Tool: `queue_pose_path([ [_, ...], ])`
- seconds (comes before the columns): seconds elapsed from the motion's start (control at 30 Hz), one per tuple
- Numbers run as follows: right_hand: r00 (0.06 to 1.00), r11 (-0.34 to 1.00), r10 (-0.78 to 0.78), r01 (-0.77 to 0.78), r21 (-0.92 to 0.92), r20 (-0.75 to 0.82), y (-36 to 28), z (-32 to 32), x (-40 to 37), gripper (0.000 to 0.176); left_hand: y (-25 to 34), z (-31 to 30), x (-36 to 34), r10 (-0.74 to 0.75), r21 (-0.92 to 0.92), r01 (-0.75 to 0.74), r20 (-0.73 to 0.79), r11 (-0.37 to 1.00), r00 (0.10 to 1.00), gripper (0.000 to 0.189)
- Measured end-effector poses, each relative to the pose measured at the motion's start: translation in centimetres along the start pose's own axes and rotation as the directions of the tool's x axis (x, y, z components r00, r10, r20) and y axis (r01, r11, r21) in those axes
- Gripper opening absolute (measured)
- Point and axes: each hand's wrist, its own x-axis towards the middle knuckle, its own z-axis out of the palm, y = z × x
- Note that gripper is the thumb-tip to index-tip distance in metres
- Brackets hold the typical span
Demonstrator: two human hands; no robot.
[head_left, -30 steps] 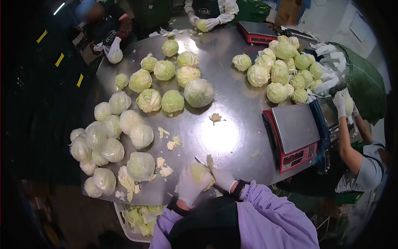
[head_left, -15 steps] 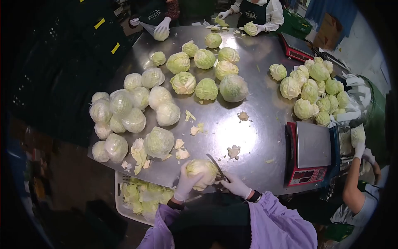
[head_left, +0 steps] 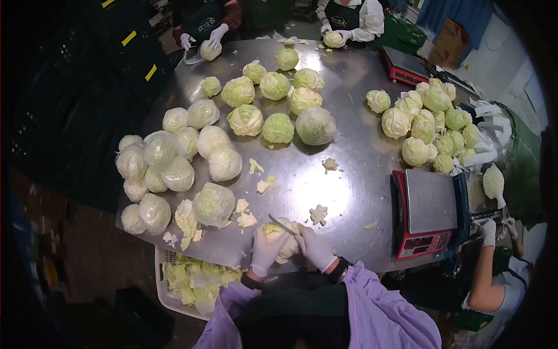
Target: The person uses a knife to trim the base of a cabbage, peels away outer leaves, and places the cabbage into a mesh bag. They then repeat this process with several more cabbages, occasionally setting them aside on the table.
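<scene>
Near the table's front edge, my left hand [head_left: 265,251], in a white glove, holds the left side of a pale cabbage [head_left: 289,247]. A knife [head_left: 281,224] lies across the top of that cabbage, its handle hidden in my gloved right hand [head_left: 315,248]. Just left of them are loose leaf pieces [head_left: 246,220] and a wrapped cabbage [head_left: 213,204]. Brownish trimmings [head_left: 318,214] lie on the metal table [head_left: 354,232] beyond my right hand.
Wrapped cabbages [head_left: 160,149] crowd the left; bare ones [head_left: 278,128] stand mid-table. A cabbage pile [head_left: 436,122] and red scale [head_left: 430,200] are right. A basket of leaves [head_left: 160,279] sits below the front edge. Co-workers stand at the far side and right.
My right hand has moved in against the cabbage, and the knife has swung from its right side over its top. The whole view has shifted slightly.
</scene>
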Motion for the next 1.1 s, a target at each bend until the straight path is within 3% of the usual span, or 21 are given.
queue_pose_path([
  [0.07,0.988,0.996,-0.063,0.071,0.056,-0.143,1.1,0.6,0.6,0.035,-0.1,0.1,0.4,-0.02,0.024,0.02,0.017,1.0,1.0,0.062],
  [0.17,0.986,0.995,-0.028,0.044,0.091,-0.162,1.0,-0.2,1.2,0.031,0.9,-0.1,0.8,-0.028,0.163,0.016,0.072,0.987,0.997,0.07],
  [0.4,0.994,0.992,0.017,-0.003,0.124,-0.11,2.5,-0.5,1.9,0.03,1.4,-0.1,1.5,-0.061,0.294,0.022,0.124,0.956,0.99,0.07],
  [0.5,0.973,0.975,0.062,-0.012,0.223,-0.223,4.8,-0.3,3.0,0.032,0.7,-0.5,1.1,0.054,0.197,-0.079,0.128,0.977,0.99,0.065],
  [0.57,0.982,0.942,0.19,-0.183,0.282,0.003,4.7,-1.3,2.9,0.032,0.6,-0.9,0.3,0.169,0.201,-0.206,0.186,0.958,0.968,0.067],
  [0.6,0.99,0.955,0.117,-0.091,0.281,-0.079,4.8,-1.0,3.1,0.032,0.1,-1.5,0.5,0.116,0.17,-0.159,0.238,0.973,0.964,0.072],
  [0.63,0.99,0.955,0.115,-0.088,0.282,-0.079,4.2,-1.0,3.2,0.032,-0.3,-2.2,0.8,0.118,0.17,-0.16,0.236,0.972,0.965,0.072],
  [0.7,0.993,0.977,0.075,-0.055,0.207,-0.088,2.9,-1.1,3.4,0.035,-1.2,-3.7,1.1,0.09,-0.02,-0.089,0.385,0.996,0.918,0.077],
  [0.77,0.994,0.968,0.074,-0.052,0.244,-0.082,4.6,0.0,4.4,0.037,-2.6,-5.9,0.4,0.1,-0.035,-0.094,0.385,0.995,0.917,0.077],
  [0.83,0.984,0.954,0.176,-0.176,0.241,0.025,6.3,-0.3,5.2,0.035,-2.2,-7.0,-0.3,0.12,-0.043,-0.112,0.379,0.993,0.917,0.078],
  [0.87,0.981,0.989,0.144,-0.145,0.001,0.132,7.1,-0.8,5.4,0.039,-1.5,-6.9,-1.4,-0.01,-0.204,0.082,0.332,0.976,0.943,0.077],
  [0.9,0.98,0.991,0.13,-0.131,-0.005,0.148,5.6,-1.8,5.3,0.039,-1.0,-6.5,-2.3,-0.15,-0.368,0.262,0.306,0.892,0.94,0.077],
  [0.97,0.998,0.998,-0.053,0.054,-0.026,0.028,1.3,-4.7,3.2,0.051,-1.7,-5.4,-3.2,-0.137,-0.373,0.217,0.23,0.902,0.964,0.075],
  [1.03,0.951,0.953,-0.303,0.301,0.042,0.063,-0.4,-4.3,2.1,0.058,-1.1,-4.0,-2.6,-0.023,-0.096,0.039,0.155,0.995,0.988,0.072],
  [1.1,0.921,0.948,-0.303,0.317,-0.019,0.244,-2.8,-4.1,1.2,0.059,1.4,-3.1,-2.9,-0.002,-0.009,0.003,0.151,1.0,0.989,0.069],
])
